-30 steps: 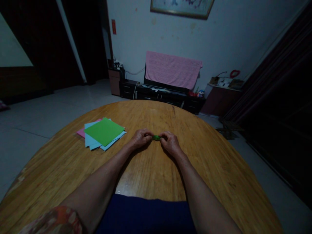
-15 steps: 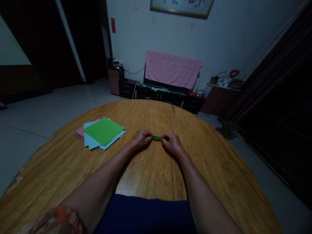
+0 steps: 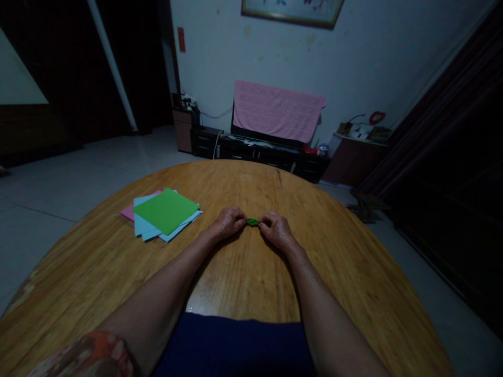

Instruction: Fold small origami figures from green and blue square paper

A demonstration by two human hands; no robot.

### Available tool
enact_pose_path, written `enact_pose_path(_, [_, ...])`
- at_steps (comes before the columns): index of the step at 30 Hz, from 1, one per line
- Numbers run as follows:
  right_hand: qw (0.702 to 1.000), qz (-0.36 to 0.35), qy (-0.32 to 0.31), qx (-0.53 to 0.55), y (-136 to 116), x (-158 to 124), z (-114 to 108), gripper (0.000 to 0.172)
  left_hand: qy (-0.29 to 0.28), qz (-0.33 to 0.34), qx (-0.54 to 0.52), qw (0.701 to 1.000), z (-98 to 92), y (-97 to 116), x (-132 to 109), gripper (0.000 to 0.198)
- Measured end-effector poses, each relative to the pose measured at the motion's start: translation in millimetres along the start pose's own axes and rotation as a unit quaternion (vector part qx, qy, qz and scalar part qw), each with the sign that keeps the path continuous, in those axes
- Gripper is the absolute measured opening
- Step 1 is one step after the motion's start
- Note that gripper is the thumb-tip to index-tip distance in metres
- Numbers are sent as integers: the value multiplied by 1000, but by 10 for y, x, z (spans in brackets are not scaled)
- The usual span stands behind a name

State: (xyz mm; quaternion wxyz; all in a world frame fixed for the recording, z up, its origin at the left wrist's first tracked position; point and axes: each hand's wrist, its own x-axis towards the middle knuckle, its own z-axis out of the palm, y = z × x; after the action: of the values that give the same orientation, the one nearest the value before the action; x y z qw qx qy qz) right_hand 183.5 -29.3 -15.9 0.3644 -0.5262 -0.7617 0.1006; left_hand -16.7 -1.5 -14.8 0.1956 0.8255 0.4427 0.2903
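Note:
A small folded piece of green paper (image 3: 252, 222) is pinched between both my hands over the round wooden table (image 3: 346, 262). My left hand (image 3: 228, 221) grips its left end with curled fingers. My right hand (image 3: 275, 229) grips its right end the same way. Most of the paper is hidden inside my fingers. To the left lies a stack of coloured paper sheets (image 3: 163, 212), with green on top, then blue and pink below.
Beyond the table stands a low dark TV cabinet (image 3: 259, 152) with a pink cloth (image 3: 277, 110) draped over it. A small side table (image 3: 356, 157) with clutter is at the right. A framed picture hangs on the wall. Tiled floor lies to the left.
My hands have drawn slightly closer together, so less of the green paper shows between them. The view has barely shifted.

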Motion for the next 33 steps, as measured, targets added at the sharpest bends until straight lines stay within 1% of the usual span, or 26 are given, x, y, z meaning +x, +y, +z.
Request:
enact_pose_path(3, [1000,3,-1,-1,-8,-3,-3,13,-3,-2,-8,1000,-13,15,-10,17])
enact_pose_path(5, [1000,5,-1,-5,-21,-3,-10,17,-2,-7,-17,1000,-19,20,-17,18])
enact_pose_path(8, [1000,15,-1,-3,-34,-1,-18,21,0,-16,-26,1000,-22,10,-28,24])
enact_pose_path(13, [1000,23,9,4,21,-7,-24,19,13,-28,-35,999,-45,-67,-43,33])
enact_pose_path(17, [999,29,13,-12,91,-20,-58,13,22,-40,-23,999,-82,-159,-45,25])
enact_pose_path(20, [999,35,9,-18,105,-24,-92,11,24,-52,-15,998,-95,-206,-39,18])
enact_pose_path(23, [999,34,9,-17,93,-19,-104,12,18,-39,-9,999,-93,-221,-35,15])
enact_pose_path(27, [999,26,7,-27,90,-9,-85,11,9,-34,-1,999,-78,-210,-53,14])
enact_pose_path(31, [999,30,13,-28,110,1,-62,11,29,-28,21,999,-57,-202,-80,17])
enact_pose_path(33, [999,35,4,-31,118,7,-56,11,32,-25,37,998,-54,-192,-88,18])
